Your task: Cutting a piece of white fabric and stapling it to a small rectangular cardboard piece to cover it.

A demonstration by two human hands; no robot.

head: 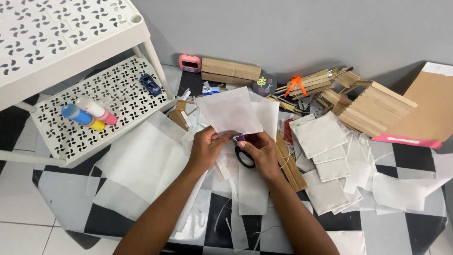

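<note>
Surface: black-and-white checkered tabletop (410, 226), strewn with white paper pieces.
Left hand (206, 148): pinches square white translucent paper sheet (230, 112).
Right hand (260, 150): closed around black-handled scissors (244, 156), just below that sheet.
Right of sheet: stack of white fabric squares (321, 137).
Left of sheet: white perforated plastic shelf (108, 94).

A square white paper sheet (230, 112), held tilted above black-handled scissors (244, 156).

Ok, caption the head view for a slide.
Left hand holds up a white paper square; right hand grips scissors above scattered paper pieces.
</note>
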